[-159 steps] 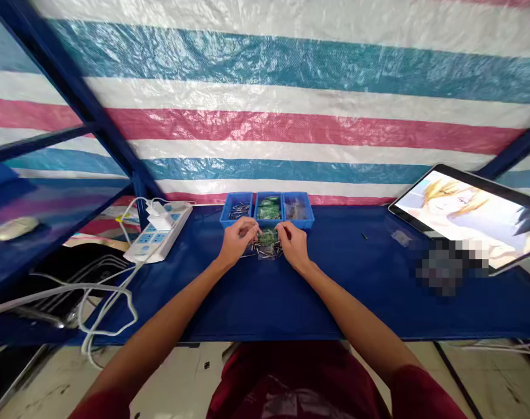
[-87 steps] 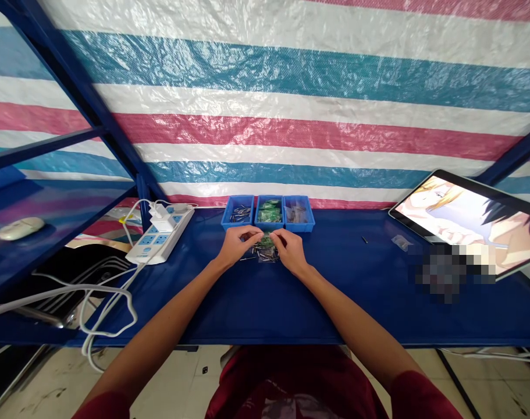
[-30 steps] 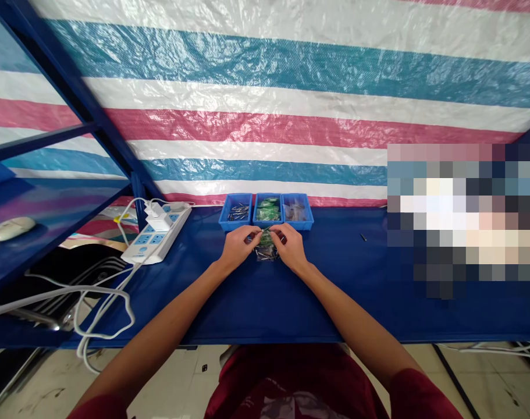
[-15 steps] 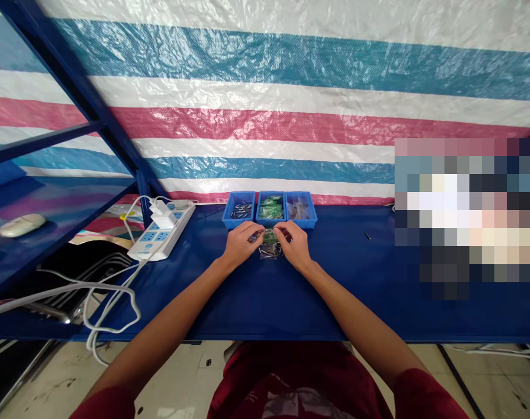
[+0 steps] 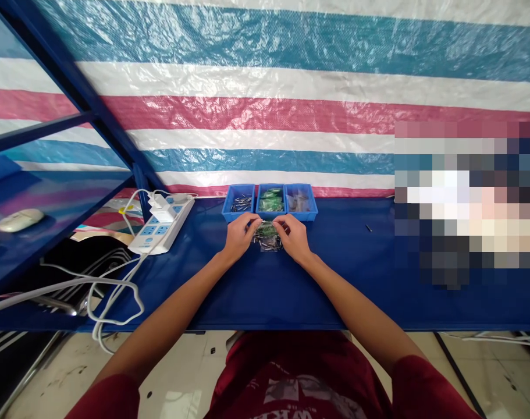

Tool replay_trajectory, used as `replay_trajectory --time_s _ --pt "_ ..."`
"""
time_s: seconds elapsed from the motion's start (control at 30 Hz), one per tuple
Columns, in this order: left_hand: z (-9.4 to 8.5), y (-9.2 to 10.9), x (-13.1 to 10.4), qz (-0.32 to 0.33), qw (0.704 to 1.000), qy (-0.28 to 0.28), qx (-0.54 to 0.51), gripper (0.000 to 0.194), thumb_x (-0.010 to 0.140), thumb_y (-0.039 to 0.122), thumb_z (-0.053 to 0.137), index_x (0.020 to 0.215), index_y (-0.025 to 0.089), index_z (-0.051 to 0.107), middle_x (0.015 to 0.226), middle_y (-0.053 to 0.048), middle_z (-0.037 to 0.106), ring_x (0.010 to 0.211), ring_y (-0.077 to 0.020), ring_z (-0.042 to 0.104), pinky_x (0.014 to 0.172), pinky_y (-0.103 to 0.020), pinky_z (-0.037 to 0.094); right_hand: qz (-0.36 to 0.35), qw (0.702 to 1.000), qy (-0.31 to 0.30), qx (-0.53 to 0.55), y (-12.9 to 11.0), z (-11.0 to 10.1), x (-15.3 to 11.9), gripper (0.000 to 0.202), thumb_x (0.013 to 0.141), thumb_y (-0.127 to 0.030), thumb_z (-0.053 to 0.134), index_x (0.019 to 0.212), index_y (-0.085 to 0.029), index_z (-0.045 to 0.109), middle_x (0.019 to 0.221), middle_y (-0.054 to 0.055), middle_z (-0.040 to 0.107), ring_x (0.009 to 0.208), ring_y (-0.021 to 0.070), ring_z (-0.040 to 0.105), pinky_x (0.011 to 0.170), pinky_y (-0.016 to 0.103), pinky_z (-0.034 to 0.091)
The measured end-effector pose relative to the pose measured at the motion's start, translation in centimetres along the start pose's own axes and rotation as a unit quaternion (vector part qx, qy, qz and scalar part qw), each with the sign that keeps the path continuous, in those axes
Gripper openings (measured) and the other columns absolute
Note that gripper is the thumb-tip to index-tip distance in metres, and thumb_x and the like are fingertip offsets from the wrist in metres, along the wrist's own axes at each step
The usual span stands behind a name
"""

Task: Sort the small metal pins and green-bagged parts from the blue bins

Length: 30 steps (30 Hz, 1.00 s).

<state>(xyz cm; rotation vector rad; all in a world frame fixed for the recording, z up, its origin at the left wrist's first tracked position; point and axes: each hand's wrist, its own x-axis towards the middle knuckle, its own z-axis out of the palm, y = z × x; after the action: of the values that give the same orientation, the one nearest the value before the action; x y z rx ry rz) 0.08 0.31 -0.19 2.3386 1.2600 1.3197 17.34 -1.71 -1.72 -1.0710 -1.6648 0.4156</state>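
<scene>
My left hand [image 5: 241, 235] and my right hand [image 5: 294, 237] face each other at the middle of the blue table, each with thumb and forefinger pinched together. Between them is a small clear plastic bag [image 5: 267, 228] with a greenish look, gripped near its upper edge on both sides. Just below my fingertips lie small dark and metallic pieces [image 5: 270, 242], seemingly in clear plastic; their exact kind is too small to make out. Right behind my hands stand three blue bins: the left bin [image 5: 228, 216] holds slim metal pieces, the middle bin [image 5: 271, 215] green plastic packets, the right bin [image 5: 306, 216] clear packets.
A white power strip [image 5: 160, 244] with plugged-in adapters and loose white cables [image 5: 116, 302] lies to the left. A blue metal frame [image 5: 85, 105] rises there. One small dark piece [image 5: 368, 228] lies on the table [image 5: 347, 256] to the right, near a pixelated area.
The view has tilted down slightly, so the scene sits differently in frame. My fingertips have shifted a little at the bag's upper edge; both hands stay in the same place.
</scene>
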Motion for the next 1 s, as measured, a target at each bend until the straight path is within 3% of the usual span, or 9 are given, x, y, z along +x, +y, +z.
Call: replay_trajectory --time_s 0.17,0.33,0.57,0.73,0.9,1.0 --pt "-0.01 0.21 -0.21 -0.012 1.0 0.003 -0.003 0.027 0.092 0.038 0.05 0.084 0.017 0.065 0.076 -0.002 0.068 0.06 -0.0115 0.057 0.06 -0.022 0.045 0.015 1.0 0.005 0.003 0.1 0.15 -0.07 0.024 0.093 -0.035 0.045 0.085 -0.019 0.061 0.079 0.003 0.063 0.068 0.0146 0.056 0.065 0.026 0.044" --pt "-0.01 0.24 -0.24 0.023 0.999 0.021 -0.024 0.024 0.091 0.037 0.053 0.086 0.018 0.067 0.082 -0.003 0.071 0.066 -0.0131 0.061 0.064 -0.023 0.047 0.032 0.999 -0.001 0.009 0.01 0.07 -0.11 0.025 0.093 -0.036 0.043 0.086 -0.019 0.06 0.079 0.003 0.063 0.069 0.0152 0.058 0.066 0.026 0.045" --pt "0.08 -0.06 -0.23 0.016 1.0 0.009 -0.001 0.029 0.093 0.037 0.049 0.08 0.017 0.066 0.074 -0.002 0.069 0.06 -0.012 0.058 0.061 -0.022 0.045 0.036 0.999 -0.015 0.032 -0.33 -0.03 -0.16 0.025 0.091 -0.04 0.048 0.095 -0.02 0.062 0.079 0.003 0.065 0.064 0.015 0.057 0.062 0.026 0.046" --pt "-0.01 0.09 -0.29 0.007 1.0 0.008 -0.012 0.031 0.093 0.034 0.05 0.072 0.016 0.065 0.064 -0.001 0.066 0.056 -0.0116 0.057 0.06 -0.023 0.044 0.015 0.999 -0.021 0.027 -0.21 0.16 -0.22 0.024 0.092 -0.038 0.047 0.087 -0.02 0.062 0.081 0.004 0.065 0.067 0.015 0.058 0.065 0.026 0.046" --pt "-0.09 0.33 -0.34 0.025 0.998 0.03 -0.042 0.024 0.09 0.038 0.056 0.087 0.018 0.069 0.08 -0.003 0.071 0.063 -0.0128 0.06 0.064 -0.024 0.048 0.021 0.999 -0.022 0.018 0.16 0.21 -0.25 0.028 0.094 -0.038 0.043 0.087 -0.019 0.061 0.076 0.003 0.063 0.066 0.015 0.058 0.064 0.026 0.045" --pt "-0.1 0.41 -0.28 0.049 0.997 0.028 -0.05 0.022 0.09 0.035 0.056 0.085 0.019 0.07 0.08 -0.003 0.071 0.069 -0.0141 0.062 0.069 -0.025 0.049 0.022 0.999 -0.024 0.003 0.25 0.15 -0.24 0.032 0.095 -0.04 0.04 0.082 -0.019 0.061 0.073 0.003 0.063 0.066 0.0153 0.058 0.063 0.026 0.044"
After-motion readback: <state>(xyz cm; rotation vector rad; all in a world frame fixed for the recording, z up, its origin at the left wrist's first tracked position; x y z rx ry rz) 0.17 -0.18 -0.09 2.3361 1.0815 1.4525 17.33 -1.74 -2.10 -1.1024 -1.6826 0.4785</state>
